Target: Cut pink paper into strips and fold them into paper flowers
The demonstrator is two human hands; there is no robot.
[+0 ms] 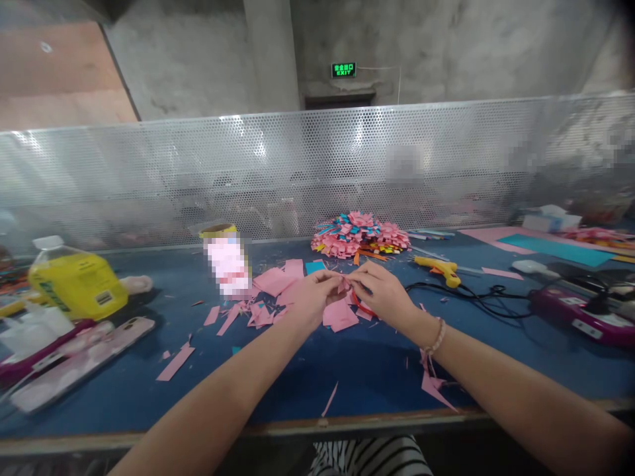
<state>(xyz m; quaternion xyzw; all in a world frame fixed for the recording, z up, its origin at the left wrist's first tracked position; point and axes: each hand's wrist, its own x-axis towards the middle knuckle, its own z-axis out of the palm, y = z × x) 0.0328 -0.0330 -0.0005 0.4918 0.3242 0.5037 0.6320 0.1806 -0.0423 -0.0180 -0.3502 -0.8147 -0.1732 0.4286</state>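
Pinching pink paper (343,285) with left hand (317,295) and right hand (381,291), room on blue tabletop (367,377) between forearms (496,360), near edge (372,422) below

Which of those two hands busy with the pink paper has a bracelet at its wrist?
The right hand: a pale bracelet circles its wrist, whereas the wrist of the left hand is bare.

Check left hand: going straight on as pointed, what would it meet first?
Left hand would likely meet the right hand first, across the small pink piece at its fingertips; depth is unclear.
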